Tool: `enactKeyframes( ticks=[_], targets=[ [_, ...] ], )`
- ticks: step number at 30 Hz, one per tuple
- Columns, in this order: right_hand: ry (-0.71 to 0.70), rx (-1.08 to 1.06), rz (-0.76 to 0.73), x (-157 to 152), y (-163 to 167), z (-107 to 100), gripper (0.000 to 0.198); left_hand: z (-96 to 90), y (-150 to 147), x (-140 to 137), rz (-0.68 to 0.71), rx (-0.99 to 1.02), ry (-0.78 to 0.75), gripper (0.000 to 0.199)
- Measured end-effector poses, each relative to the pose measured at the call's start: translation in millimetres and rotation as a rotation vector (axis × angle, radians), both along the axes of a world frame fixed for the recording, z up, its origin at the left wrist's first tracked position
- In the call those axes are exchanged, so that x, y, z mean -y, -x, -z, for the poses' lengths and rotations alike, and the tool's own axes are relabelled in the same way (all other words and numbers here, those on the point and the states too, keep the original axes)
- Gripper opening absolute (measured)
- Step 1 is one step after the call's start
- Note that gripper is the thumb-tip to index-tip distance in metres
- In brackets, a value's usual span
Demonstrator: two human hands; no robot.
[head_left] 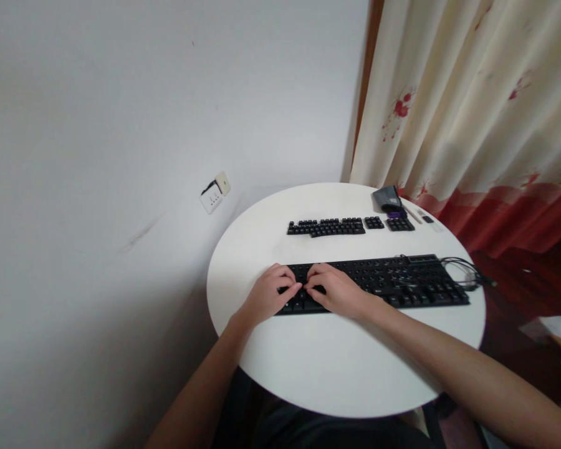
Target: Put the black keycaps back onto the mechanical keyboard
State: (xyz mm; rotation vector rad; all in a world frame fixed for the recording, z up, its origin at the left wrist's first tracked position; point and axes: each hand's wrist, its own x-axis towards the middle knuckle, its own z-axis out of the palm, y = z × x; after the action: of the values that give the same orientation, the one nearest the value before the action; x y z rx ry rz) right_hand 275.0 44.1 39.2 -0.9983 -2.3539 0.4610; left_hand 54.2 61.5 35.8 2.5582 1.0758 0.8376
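Note:
A black keyboard (393,274) lies across the white round table, and many of its key positions look bare of caps. Over its left end, my left hand (272,292) is closed, with thumb and fingers bent down onto the keys. Close beside it, my right hand (337,292) is also closed, its fingertips almost meeting those of the left. Whatever the fingertips grip, if anything, is too small and partly hidden. Loose black keycaps (337,227) stand in rows behind the keyboard, with smaller groups of keycaps (400,224) to their right.
A coiled cable (467,271) rests at the keyboard's right end. Near the back right edge of the table (336,368) are a grey pouch (387,198) and a few small items (427,219). A wall with a socket (211,198) is at left, a curtain (449,125) at right.

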Motion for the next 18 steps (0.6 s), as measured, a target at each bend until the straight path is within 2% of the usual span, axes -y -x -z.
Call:
enactKeyframes(
  ticks=[18],
  targets=[
    [0.008, 0.029, 0.020, 3.7, 0.6, -4.0, 0.015, -2.9, -1.8, 1.4, -0.007, -0.064, -0.038, 0.031]
  ],
)
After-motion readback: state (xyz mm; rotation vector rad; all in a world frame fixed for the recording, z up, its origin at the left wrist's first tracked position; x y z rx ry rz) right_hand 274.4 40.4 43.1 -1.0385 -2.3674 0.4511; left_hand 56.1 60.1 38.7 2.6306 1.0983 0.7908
